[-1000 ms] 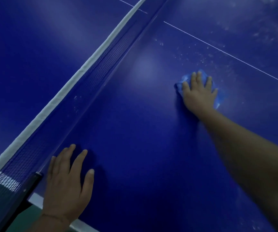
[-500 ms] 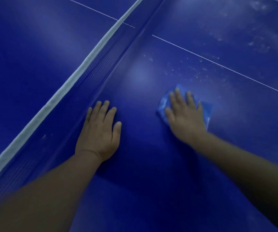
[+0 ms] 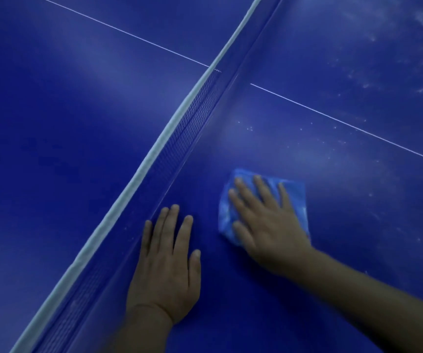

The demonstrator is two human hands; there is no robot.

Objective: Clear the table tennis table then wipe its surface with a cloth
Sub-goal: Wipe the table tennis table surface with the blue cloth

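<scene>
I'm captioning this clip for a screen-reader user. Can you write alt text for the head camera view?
A person's right hand presses a blue cloth flat on a blue table tennis table, while the left hand rests palm-down beside the net. White specks dot the surface beyond the cloth.

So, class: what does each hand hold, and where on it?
Right hand presses flat on the blue cloth, covering its middle; nothing gripped. Left hand lies bare on the table.

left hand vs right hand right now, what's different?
The left hand lies bare on the table, while the right hand presses a blue cloth. The left hand sits beside the net; the right hand is farther from it. Both are flat, palm down, with fingers extended.
</scene>
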